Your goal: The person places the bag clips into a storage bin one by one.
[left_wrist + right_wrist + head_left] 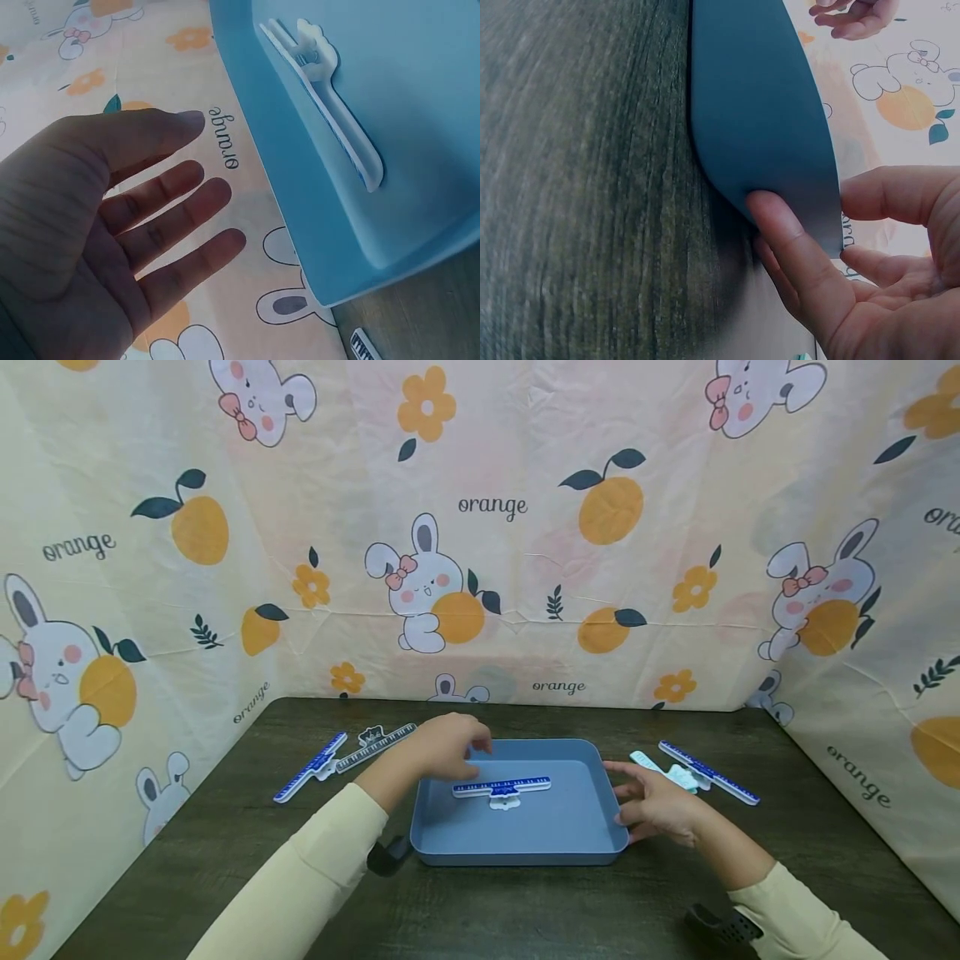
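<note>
A shallow blue tray (525, 843) sits on the dark table. Inside it lies a blue-and-white ruler clip (501, 788); the left wrist view shows this clip (322, 82) from its pale side. My left hand (448, 747) hovers over the tray's back left corner, holding nothing. In the left wrist view, the fingers of that hand (142, 217) are spread and loosely bent. At the tray's right side, my right hand (660, 806) pinches the wall near the front corner. Seen from the right wrist, this hand (855, 277) has fingers on both sides of the tray wall (769, 112).
Left of the tray lie a blue ruler clip (311, 768) and a black-and-white ruler clip (377, 748). To its right, a mint-coloured clip (663, 770) touches or overlaps another blue ruler clip (708, 772). A patterned cloth (525, 568) hangs behind the wooden table (487, 910).
</note>
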Demonstrator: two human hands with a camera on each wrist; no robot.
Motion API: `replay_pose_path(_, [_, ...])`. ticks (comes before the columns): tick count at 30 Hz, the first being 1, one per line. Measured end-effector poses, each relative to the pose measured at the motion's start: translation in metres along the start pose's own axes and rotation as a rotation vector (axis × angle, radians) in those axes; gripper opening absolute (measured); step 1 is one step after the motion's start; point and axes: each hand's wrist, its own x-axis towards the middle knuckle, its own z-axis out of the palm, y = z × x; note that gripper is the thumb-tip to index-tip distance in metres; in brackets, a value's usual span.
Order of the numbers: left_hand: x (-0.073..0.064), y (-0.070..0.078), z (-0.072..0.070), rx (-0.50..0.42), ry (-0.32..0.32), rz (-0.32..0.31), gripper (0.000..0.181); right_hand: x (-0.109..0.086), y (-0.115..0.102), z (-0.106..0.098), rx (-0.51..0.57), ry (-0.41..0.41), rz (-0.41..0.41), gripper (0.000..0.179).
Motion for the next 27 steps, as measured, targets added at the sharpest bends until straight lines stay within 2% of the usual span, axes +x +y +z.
replay_pose_path(11, [-0.021, -0.002, 0.001, 0.072, 0.110, -0.010, 0.026, -0.003, -0.002, 0.003, -0.007, 0.021, 0.004, 0.089])
replay_pose_path(19, [-0.039, -0.005, -0.004, 0.080, 0.128, -0.029, 0.034, -0.002, -0.001, 0.002, -0.010, 0.014, 0.003, 0.089])
replay_pose_path(27, [-0.055, -0.013, -0.006, 0.084, 0.139, -0.070, 0.033, -0.002, -0.002, 0.002, -0.008, 0.016, 0.007, 0.089])
